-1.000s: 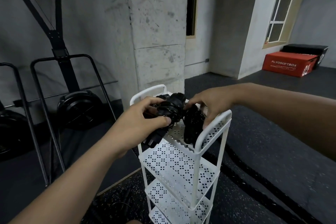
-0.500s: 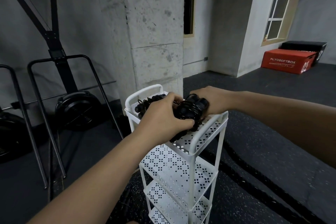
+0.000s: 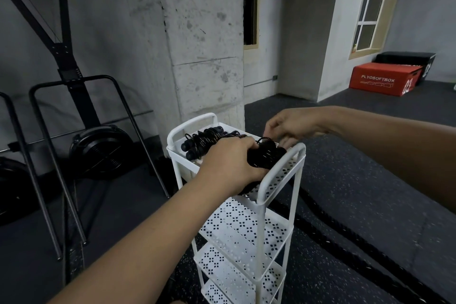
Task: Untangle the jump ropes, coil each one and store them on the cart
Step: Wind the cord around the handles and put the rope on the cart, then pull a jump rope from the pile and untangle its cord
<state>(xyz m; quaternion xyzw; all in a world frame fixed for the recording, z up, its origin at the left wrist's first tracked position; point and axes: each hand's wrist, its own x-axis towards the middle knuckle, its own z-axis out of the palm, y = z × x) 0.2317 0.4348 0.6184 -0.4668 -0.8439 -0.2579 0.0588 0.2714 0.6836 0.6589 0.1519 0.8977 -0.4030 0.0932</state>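
A white cart [image 3: 283, 170] with several perforated shelves stands in front of me. Black coiled jump ropes lie on its top shelf. My left hand [image 3: 229, 165] grips one coil [image 3: 265, 155] near the cart's front handle, fingers curled over it. A second coil with black handles [image 3: 202, 142] lies at the far end of the shelf. My right hand [image 3: 288, 126] hovers just above the shelf's right side, blurred, its fingers loosely bent and holding nothing.
A concrete pillar [image 3: 202, 44] rises right behind the cart. Black gym machines with fan wheels [image 3: 98, 150] stand at the left. A thick black battle rope [image 3: 350, 249] runs along the rubber floor on the right. A red plyo box [image 3: 382, 79] sits far right.
My left hand has lowered the coil onto the top shelf. My right hand has come off the ropes and lifted to the right.
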